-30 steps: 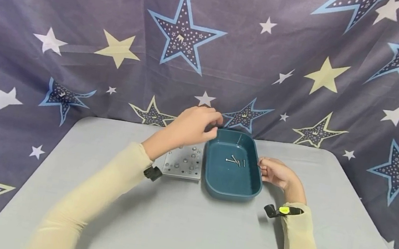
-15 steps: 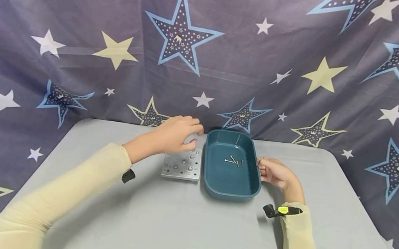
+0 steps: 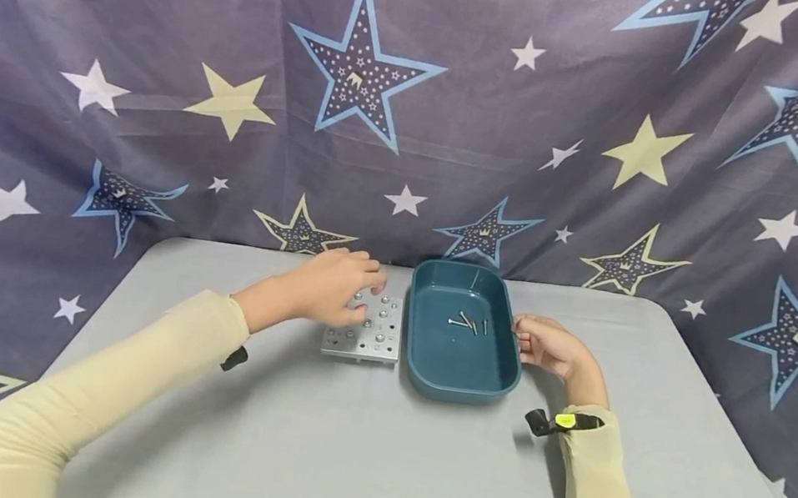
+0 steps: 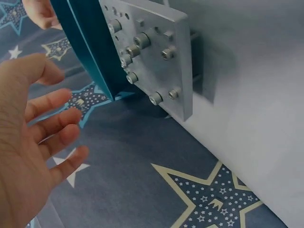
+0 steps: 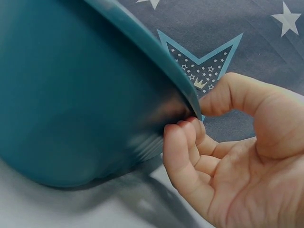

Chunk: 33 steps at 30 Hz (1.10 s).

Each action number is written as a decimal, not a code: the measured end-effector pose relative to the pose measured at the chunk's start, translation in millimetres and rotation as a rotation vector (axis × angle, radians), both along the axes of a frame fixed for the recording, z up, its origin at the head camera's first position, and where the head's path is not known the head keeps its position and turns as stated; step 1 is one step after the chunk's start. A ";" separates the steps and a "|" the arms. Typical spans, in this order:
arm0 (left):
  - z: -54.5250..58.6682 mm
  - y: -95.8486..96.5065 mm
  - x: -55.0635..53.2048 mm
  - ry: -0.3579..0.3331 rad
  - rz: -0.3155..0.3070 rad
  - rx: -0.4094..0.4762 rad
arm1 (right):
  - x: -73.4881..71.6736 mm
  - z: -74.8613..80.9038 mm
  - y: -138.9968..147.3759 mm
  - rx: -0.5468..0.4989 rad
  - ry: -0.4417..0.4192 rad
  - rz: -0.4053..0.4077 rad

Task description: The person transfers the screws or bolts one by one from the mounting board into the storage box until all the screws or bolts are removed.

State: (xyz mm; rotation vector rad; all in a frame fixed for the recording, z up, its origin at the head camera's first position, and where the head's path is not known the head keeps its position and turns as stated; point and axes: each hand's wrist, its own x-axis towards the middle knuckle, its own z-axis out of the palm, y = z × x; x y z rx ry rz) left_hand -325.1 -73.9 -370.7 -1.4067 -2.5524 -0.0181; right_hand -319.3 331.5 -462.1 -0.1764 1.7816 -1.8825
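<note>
The left hand (image 3: 332, 284), fingers (image 4: 56, 124) apart, hangs near the silver square metal plate (image 3: 373, 345) with bolts. Beside it on the grey bench (image 3: 357, 454), the right hand (image 3: 551, 346) pinches the teal rounded-rectangular tray (image 3: 455, 367) holding silver metal screws (image 3: 465, 324).

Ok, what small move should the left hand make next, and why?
Probably pinch a raised bolt on the metal plate with the left hand: that hand looks empty and is near the plate, while the right hand grips the tray, where loose screws lie.
</note>
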 end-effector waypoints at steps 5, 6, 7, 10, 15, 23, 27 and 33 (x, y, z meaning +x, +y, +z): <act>-3.3 -4.4 -2.6 -0.029 0.017 -0.045 | 0.9 0.1 -0.8 0.004 -0.003 0.000; -4.0 -5.4 -2.9 -0.038 0.021 -0.053 | 1.0 0.2 -0.8 0.001 -0.004 0.001; -4.3 -6.3 -2.8 -0.048 0.021 -0.060 | 1.1 0.3 -0.7 0.001 -0.004 0.001; -7.4 -9.3 -3.1 -0.062 0.006 -0.072 | 0.9 0.0 -0.3 0.003 -0.006 -0.002; -14.7 -13.0 -3.7 -0.042 -0.025 -0.086 | -0.9 -1.6 -0.4 0.009 -0.008 -0.013; -21.8 -18.0 -2.8 -0.024 -0.017 -0.129 | -0.8 -0.8 -1.5 0.015 -0.012 -0.028; -24.8 -19.4 -2.6 -0.024 -0.021 -0.142 | -0.3 0.4 -1.6 0.021 -0.013 -0.037; -31.5 -19.0 -2.1 -0.061 -0.008 -0.188 | -0.3 0.4 -1.1 0.026 -0.022 -0.041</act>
